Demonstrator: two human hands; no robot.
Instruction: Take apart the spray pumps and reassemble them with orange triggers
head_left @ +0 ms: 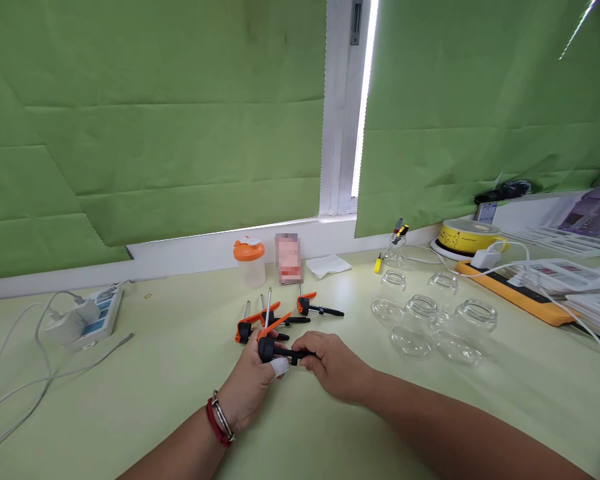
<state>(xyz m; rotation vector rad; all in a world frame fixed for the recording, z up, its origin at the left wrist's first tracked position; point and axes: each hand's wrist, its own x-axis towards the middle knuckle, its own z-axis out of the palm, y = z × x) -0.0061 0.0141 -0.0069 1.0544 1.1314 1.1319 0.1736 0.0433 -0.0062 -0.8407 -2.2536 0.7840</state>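
Note:
In front of me, both hands hold a black-and-orange lever piece (267,348) with a thin upright rod; its exact kind I cannot tell. My left hand (250,383) is closed around the black head end, with a white wrap on its thumb. The fingers of my right hand (337,365) pinch the black handle end. Just beyond lie several similar pieces: one sits to the right (310,307), and another lies at the left (243,330), partly overlapped by others. Their rods point upward.
A clear cup with an orange lid (250,263), a blurred pink box (289,259) and a white tissue (329,265) stand or lie by the wall. Several glass jars (423,308) are at right, near an orange power strip (515,293). Another power strip (95,320) with cables lies left.

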